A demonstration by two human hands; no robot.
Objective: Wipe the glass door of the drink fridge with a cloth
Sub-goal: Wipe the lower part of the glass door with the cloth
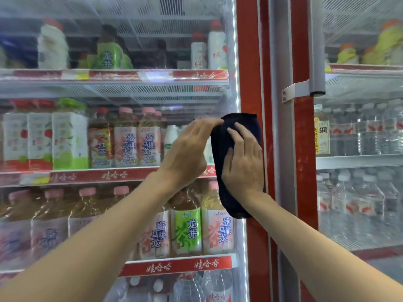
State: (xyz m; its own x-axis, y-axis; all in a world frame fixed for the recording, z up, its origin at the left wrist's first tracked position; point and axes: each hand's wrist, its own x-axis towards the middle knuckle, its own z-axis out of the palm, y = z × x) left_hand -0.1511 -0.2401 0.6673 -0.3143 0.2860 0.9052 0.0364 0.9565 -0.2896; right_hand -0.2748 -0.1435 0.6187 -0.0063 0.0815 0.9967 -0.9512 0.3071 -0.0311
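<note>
A dark navy cloth (231, 199) hangs folded against the right edge of the fridge's glass door (122, 101), overlapping the red door frame (250, 62). My right hand (244, 162) lies flat on the cloth, fingers spread, pressing it to the door. My left hand (187, 151) pinches the cloth's upper left edge between thumb and fingers. Behind the glass stand rows of tea and drink bottles on shelves with red price strips.
A grey vertical door handle (317, 51) with a white bracket sits right of the red frame. Further right, a second glass door (359, 171) shows water bottles. White wire shelves run behind both doors.
</note>
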